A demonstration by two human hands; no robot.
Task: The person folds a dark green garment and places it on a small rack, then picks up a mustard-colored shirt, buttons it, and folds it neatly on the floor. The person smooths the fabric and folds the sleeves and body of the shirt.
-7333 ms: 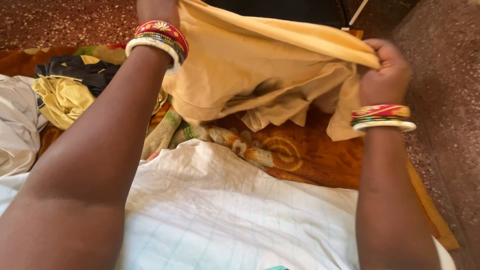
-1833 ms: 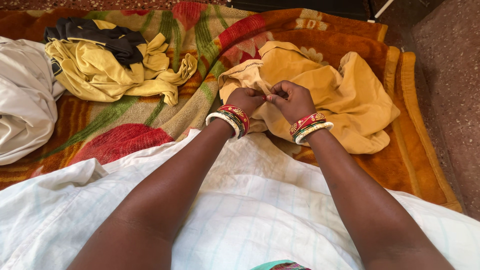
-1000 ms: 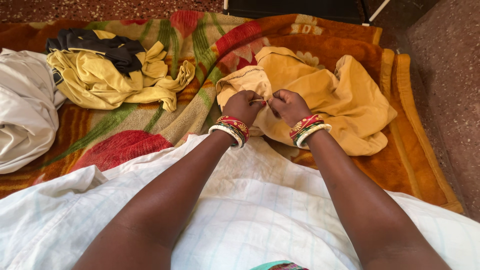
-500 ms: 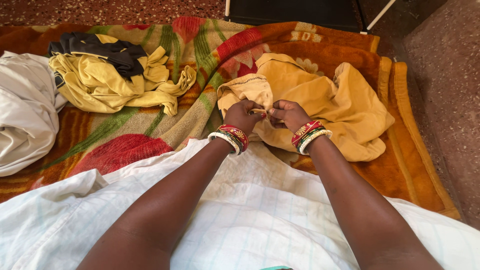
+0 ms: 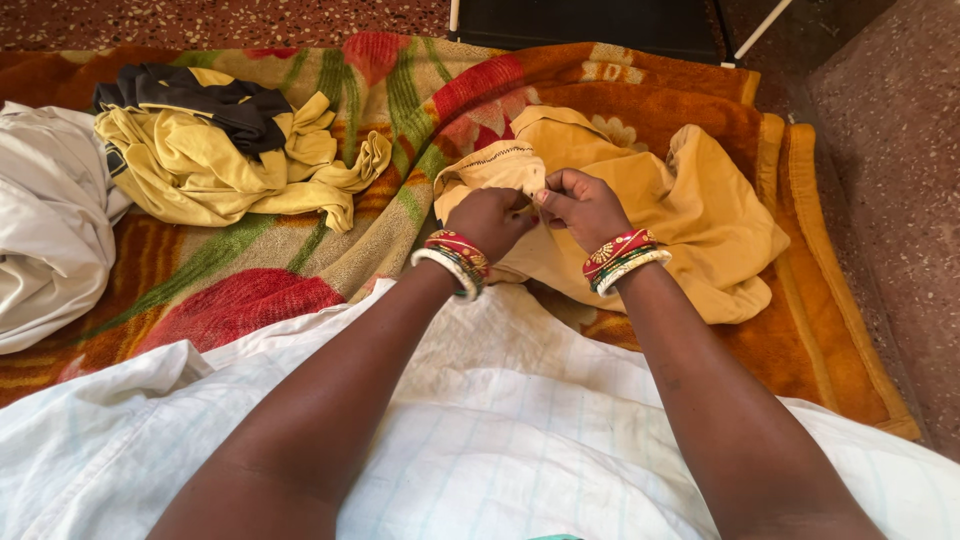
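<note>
Both hands meet at the near-left edge of the mustard garment (image 5: 690,215), left hand (image 5: 487,218) and right hand (image 5: 585,205) pinching one fold, the garment's bulk lying toward 2 o'clock on the orange blanket (image 5: 800,330).

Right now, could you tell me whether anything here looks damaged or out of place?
Nothing stands out. Both hands, left and right, pinch the mustard garment on the blanket; other clothes lie crumpled.

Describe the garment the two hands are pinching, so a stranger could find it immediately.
On the orange flowered blanket, look right of centre: a crumpled mustard-tan cotton garment lies there, pinched by the left hand and right hand. Unlike the yellow-and-black garment further left, it is one plain colour.
</note>
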